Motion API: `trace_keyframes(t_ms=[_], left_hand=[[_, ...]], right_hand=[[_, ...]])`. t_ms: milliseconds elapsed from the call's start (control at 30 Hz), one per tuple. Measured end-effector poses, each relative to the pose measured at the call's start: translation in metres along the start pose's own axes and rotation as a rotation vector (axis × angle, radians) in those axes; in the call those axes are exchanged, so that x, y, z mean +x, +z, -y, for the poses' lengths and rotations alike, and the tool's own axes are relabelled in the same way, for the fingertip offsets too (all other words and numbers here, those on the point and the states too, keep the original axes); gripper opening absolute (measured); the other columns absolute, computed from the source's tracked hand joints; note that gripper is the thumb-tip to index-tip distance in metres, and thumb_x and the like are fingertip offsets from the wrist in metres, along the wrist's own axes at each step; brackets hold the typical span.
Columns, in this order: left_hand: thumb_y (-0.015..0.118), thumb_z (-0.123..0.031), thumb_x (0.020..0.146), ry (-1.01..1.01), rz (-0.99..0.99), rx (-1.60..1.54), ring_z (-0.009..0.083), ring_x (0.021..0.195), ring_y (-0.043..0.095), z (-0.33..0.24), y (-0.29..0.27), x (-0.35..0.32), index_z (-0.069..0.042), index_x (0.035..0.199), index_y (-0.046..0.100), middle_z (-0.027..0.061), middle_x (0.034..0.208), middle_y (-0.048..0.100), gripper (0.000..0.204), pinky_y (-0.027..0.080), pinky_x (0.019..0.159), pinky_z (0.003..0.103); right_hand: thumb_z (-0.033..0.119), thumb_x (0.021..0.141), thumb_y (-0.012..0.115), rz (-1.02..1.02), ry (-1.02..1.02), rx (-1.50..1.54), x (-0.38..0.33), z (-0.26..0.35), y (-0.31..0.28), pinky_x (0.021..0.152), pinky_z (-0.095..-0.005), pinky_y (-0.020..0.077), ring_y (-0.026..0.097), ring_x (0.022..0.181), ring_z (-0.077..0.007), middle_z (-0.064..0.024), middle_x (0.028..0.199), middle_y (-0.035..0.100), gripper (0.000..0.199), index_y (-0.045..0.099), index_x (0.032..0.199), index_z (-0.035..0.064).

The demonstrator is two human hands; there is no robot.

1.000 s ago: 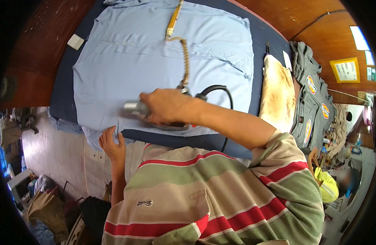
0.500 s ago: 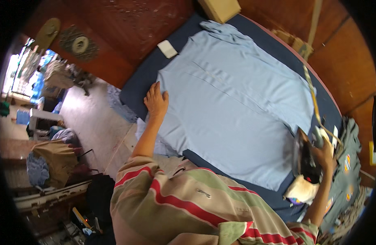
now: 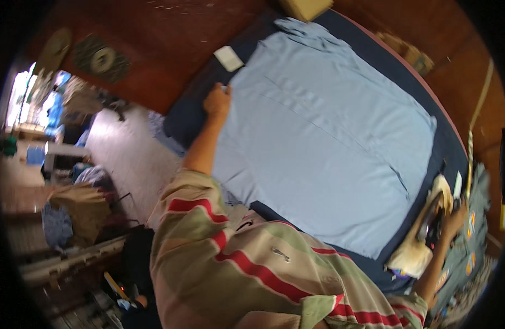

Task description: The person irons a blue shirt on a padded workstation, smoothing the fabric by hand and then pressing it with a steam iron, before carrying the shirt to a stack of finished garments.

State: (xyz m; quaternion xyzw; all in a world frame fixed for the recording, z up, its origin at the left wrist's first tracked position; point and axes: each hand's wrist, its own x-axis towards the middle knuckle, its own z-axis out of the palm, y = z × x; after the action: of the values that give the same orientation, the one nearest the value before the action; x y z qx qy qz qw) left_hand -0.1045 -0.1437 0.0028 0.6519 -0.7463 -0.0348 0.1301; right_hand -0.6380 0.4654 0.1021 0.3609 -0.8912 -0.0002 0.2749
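Observation:
A light blue shirt (image 3: 313,142) lies spread out on a dark blue padded ironing surface (image 3: 189,112). At the shirt's left edge, my left hand (image 3: 217,101) is closed, thumb and fingers pinching the fabric. Far to the right, my right hand (image 3: 454,218) is wrapped round the handle of a dark clothes iron (image 3: 429,223). The iron is over a cream cloth pad (image 3: 409,256), beside the shirt and apart from it. Its soleplate is mostly hidden from me.
A small white card-like block (image 3: 229,58) lies near the shirt's upper left. A cardboard box (image 3: 307,7) stands at the far edge. Dark grey garments with patches (image 3: 474,230) hang at the right. A cord (image 3: 474,120) runs down toward the iron.
My right hand has carried the iron rightward off the shirt to the cream pad. My left hand has moved up the shirt's edge, from lying flat to pinching it.

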Motion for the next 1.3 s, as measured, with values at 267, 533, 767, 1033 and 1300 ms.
trace_keyframes(t_ms=[267, 533, 767, 1033, 1300], left_hand=[[0.042, -0.04, 0.092, 0.075, -0.011, 0.229, 0.0375, 0.076, 0.064, 0.025, -0.01, 0.011, -0.01, 0.097, 0.048, 0.0168, 0.081, 0.066, 0.03, 0.05, 0.064, 0.048], [0.049, -0.034, 0.09, 0.352, -0.324, 0.193, 0.0302, 0.098, 0.057, -0.014, -0.013, -0.005, -0.01, 0.108, 0.055, 0.0099, 0.107, 0.06, 0.03, 0.045, 0.081, 0.043], [0.044, -0.041, 0.091, 0.394, 0.006, -0.006, 0.0307, 0.113, 0.047, -0.083, 0.023, -0.002, -0.015, 0.124, 0.05, 0.0096, 0.126, 0.049, 0.042, 0.04, 0.091, 0.044], [0.025, -0.047, 0.095, 0.389, 0.19, 0.173, 0.0288, 0.138, 0.014, -0.081, 0.048, 0.008, -0.04, 0.14, 0.026, -0.0009, 0.151, 0.017, 0.045, 0.016, 0.101, 0.06], [0.026, -0.051, 0.094, 0.38, 0.163, 0.264, 0.0284, 0.138, 0.012, -0.085, 0.047, 0.001, -0.036, 0.142, 0.022, 0.0029, 0.151, 0.015, 0.051, 0.014, 0.102, 0.06]], right_hand=[[0.035, 0.088, 0.049, 0.444, 0.041, 0.147, -0.06, 0.193, 0.032, 0.104, -0.0462, 0.022, 0.027, 0.131, -0.0323, -0.0138, 0.142, 0.031, 0.053, 0.039, 0.136, 0.0166], [0.035, 0.091, 0.044, 0.36, 0.023, 0.261, -0.064, 0.188, 0.035, 0.103, -0.0447, 0.0226, 0.031, 0.128, -0.0317, -0.0135, 0.14, 0.035, 0.045, 0.043, 0.132, 0.017], [0.034, 0.088, 0.053, 0.178, 0.543, 0.397, -0.041, 0.189, 0.052, 0.085, -0.0444, 0.0388, 0.05, 0.1, -0.0317, -0.0115, 0.104, 0.056, 0.028, 0.061, 0.097, 0.0084], [0.023, 0.085, 0.058, 0.146, 0.401, 0.299, -0.018, 0.181, 0.073, 0.072, -0.0421, 0.0374, 0.05, 0.086, -0.0275, -0.0067, 0.087, 0.053, 0.016, 0.051, 0.086, 0.0076], [0.023, 0.085, 0.058, 0.268, 0.356, 0.306, -0.016, 0.149, 0.075, 0.076, -0.0458, 0.038, 0.05, 0.091, -0.0297, -0.0089, 0.092, 0.054, 0.017, 0.054, 0.086, 0.0068]])
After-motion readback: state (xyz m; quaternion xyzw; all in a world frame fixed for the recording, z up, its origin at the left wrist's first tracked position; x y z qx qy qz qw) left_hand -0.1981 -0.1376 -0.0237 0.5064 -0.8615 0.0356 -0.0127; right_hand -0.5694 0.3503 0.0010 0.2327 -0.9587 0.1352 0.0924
